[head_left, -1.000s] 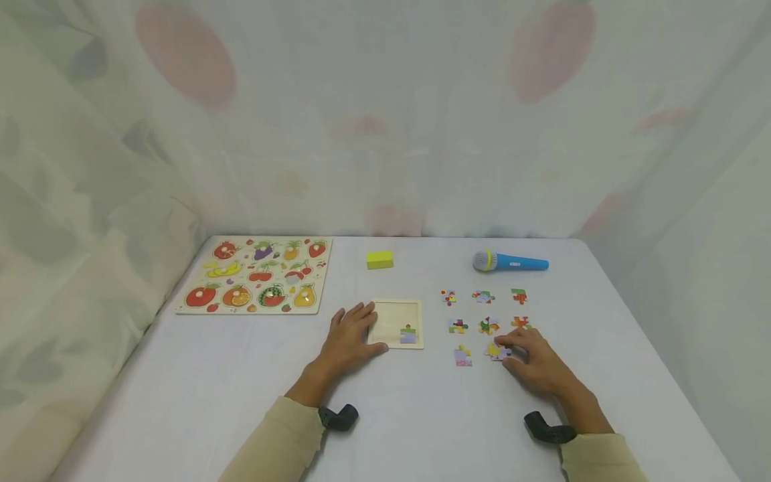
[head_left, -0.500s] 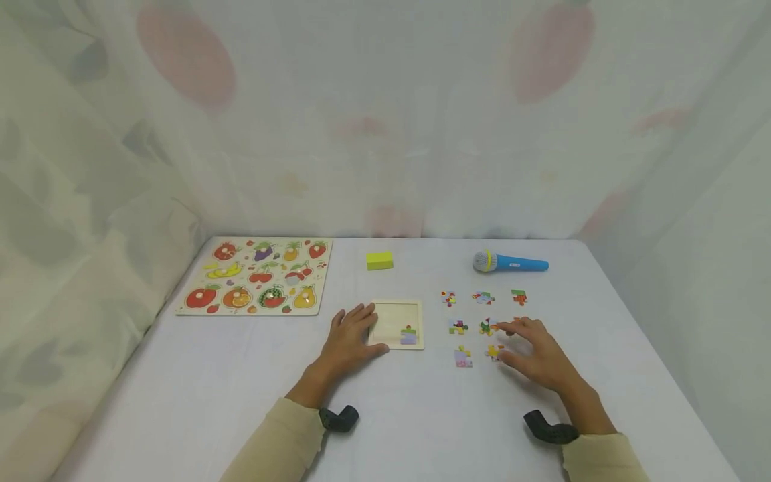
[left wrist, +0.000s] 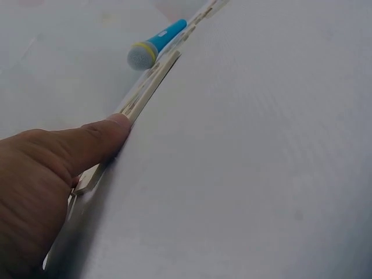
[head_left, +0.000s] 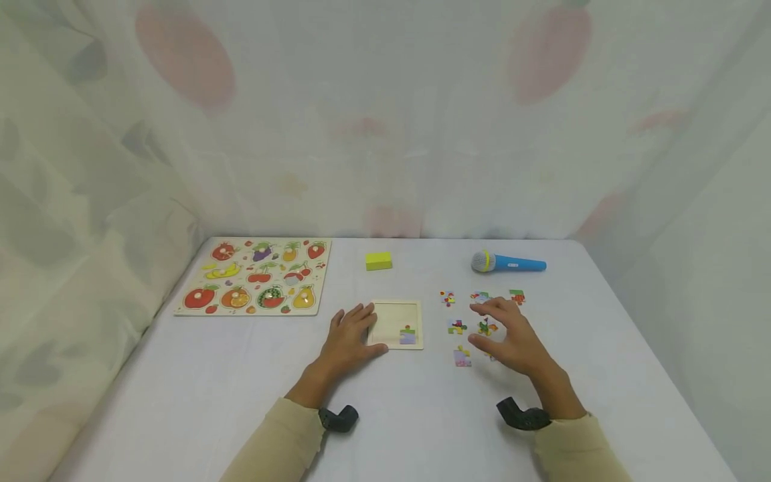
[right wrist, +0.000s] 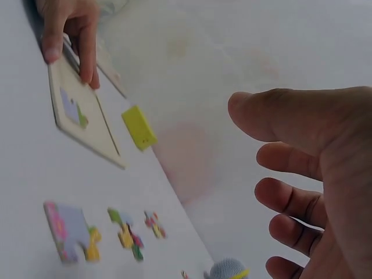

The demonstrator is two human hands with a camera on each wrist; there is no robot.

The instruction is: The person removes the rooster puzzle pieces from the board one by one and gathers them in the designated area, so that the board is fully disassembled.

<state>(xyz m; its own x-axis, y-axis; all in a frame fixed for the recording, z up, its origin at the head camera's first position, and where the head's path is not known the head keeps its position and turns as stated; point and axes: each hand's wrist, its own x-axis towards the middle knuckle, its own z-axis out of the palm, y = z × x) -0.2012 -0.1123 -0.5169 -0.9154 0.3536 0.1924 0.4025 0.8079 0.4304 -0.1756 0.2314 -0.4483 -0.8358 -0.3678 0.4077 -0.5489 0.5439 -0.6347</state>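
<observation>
My left hand (head_left: pixel 346 341) rests on the near left corner of a small square wooden puzzle tray (head_left: pixel 421 325), its fingers fairly straight. In the left wrist view the thumb (left wrist: pixel 107 136) presses on the tray's edge. One jigsaw piece (head_left: pixel 407 335), lilac and green, lies in the tray's near right corner. Right of the tray, loose jigsaw pieces lie in rough rows, among them a lilac-and-yellow piece (head_left: pixel 462 357) and a green-and-orange piece (head_left: pixel 486 327). Above them hovers my right hand (head_left: pixel 513 338), thumb and fingers spread apart around nothing, hiding some pieces.
Behind the tray stands a yellow block (head_left: pixel 379 261). A blue toy microphone (head_left: pixel 519 264) lies at the back right. At the back left is a fruit peg puzzle board (head_left: pixel 241 284). Curtains (head_left: pixel 385 134) hang behind the table.
My right hand has left the near pieces at the right, rising and moving left with its fingers parted. The left hand and the tray stay as they were.
</observation>
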